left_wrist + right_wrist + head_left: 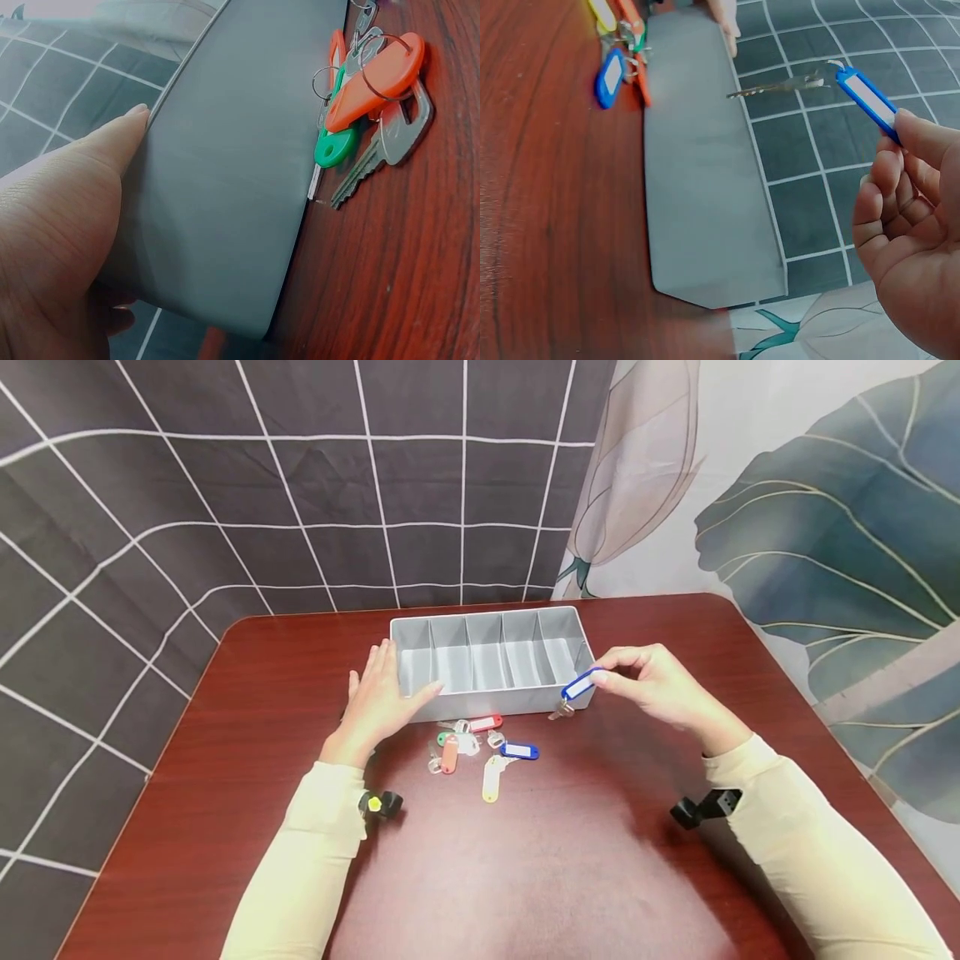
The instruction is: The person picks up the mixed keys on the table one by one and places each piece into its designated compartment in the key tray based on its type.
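We find the work at an early stage. The grey tray (491, 703) stands on the red-brown table (247, 693), and all five of its compartments look empty as far as the head view shows. The left hand (378, 697) rests flat against the tray's left end with fingers straight, steadying it and holding nothing. The right hand (660, 681) pinches a blue key tag (581, 683) between thumb and fingertips at the tray's right front corner; its key (561, 710) hangs below, clear of the table and, as far as we can tell, still outside the tray wall. We judge this the first tag on its way in.

Left on the table just in front of the tray lie a red tag (485, 723), a second blue tag (520, 750), an orange tag (449, 755), a green tag (442, 739) and a yellow tag (491, 780), with some clear ones among them. None of these is sorted yet.
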A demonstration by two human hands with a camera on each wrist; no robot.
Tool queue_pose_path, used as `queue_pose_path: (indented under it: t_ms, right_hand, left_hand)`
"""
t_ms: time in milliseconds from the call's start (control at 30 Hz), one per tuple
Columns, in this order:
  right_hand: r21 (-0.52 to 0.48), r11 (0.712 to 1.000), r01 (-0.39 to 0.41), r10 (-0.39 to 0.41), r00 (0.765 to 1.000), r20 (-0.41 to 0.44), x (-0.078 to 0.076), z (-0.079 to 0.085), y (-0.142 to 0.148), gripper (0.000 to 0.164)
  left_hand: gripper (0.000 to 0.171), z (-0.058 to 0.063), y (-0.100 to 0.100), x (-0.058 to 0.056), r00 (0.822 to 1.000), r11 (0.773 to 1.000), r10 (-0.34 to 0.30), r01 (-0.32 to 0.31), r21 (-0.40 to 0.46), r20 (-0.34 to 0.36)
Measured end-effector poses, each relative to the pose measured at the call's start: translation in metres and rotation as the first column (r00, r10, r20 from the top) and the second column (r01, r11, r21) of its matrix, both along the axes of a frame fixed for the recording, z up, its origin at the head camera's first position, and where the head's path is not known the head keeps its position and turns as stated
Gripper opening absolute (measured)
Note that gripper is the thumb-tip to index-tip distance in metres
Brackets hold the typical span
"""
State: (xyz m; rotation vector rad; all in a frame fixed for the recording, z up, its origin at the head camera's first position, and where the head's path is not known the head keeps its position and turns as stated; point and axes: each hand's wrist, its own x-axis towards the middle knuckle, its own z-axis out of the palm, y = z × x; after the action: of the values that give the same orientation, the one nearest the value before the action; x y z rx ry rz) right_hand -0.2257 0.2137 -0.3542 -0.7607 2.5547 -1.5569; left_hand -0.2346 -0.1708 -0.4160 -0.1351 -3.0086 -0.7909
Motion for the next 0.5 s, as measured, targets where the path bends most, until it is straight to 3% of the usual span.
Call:
queue_pose_path:
  t_ms: [333, 500]
  right_hand:
    - [-0.019, 0.993, 0.120, -0.120, 0.993, 0.000, -0.012, 0.012, 0.009, 0.015]
    - [-0.076, 0.985, 0.155, -0.156, 0.988, -0.005, -0.023, 0.018, 0.007, 0.018]
  left_hand:
    - [0.117, -0.001, 0.003, -0.001, 1.000, 1.000, -0.003, 0.003, -0.009, 0.019]
    - [0.117, 0.000, 0.002, -0.003, 1.000, 1.000, 0.001, -0.001, -0.010, 0.005]
